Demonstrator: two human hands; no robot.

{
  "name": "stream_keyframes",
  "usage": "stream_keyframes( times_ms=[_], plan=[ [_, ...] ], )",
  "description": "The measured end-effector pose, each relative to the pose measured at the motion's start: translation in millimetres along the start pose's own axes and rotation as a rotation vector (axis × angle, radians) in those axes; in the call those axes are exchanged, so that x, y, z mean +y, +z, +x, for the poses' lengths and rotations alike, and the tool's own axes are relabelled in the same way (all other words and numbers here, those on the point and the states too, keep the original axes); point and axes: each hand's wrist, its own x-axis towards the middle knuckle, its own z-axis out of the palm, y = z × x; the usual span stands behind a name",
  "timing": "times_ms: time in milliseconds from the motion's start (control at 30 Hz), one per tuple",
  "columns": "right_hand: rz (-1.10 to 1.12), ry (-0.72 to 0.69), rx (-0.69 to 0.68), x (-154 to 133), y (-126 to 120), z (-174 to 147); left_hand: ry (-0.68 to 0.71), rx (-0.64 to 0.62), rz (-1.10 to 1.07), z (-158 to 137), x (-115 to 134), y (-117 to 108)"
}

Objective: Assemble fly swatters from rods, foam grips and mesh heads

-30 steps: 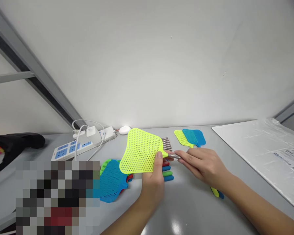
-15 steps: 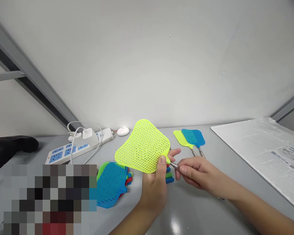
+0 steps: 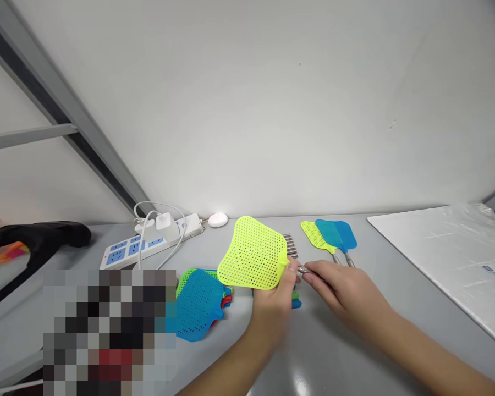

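Observation:
A yellow-green perforated fly swatter head (image 3: 252,254) is held up above the table. My left hand (image 3: 272,308) grips it at the neck, thumb on top. My right hand (image 3: 348,291) is closed on a thin metal rod (image 3: 303,270), whose tip points at the neck of the head; my left fingers hide whether they are joined. Behind the head lie several metal rods (image 3: 290,245) side by side. Under my left hand, green and blue handle grips (image 3: 296,303) show in part. To the left rests a pile of swatter heads, a blue one (image 3: 198,307) on top.
A blue swatter (image 3: 339,234) overlaps a yellow one (image 3: 312,232) at the back, both on metal rods. A white power strip (image 3: 119,254) with chargers and a round white device (image 3: 218,220) stand at back left. A plastic-wrapped white board (image 3: 441,247) lies right.
My view has turned slightly left. The swatter head has dropped a little and tilted, uncovering the metal rods behind it. My left fingers, partly spread before, are now drawn in around the neck.

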Motion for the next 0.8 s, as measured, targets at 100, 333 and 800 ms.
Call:
stream_keyframes(
  times_ms=[100, 333, 800],
  plan=[
    [-0.150, -0.115, 0.104, 7, 8, -1, -0.013, 0.044, 0.000, 2, -4, 0],
    [-0.151, -0.111, 0.085, 1, -4, 4, -0.011, 0.071, 0.002, -3, 6, -1],
    [0.020, -0.028, -0.113, 2, -19, 1, 0.068, -0.015, 0.066, -5, 1, 1]
  ],
)
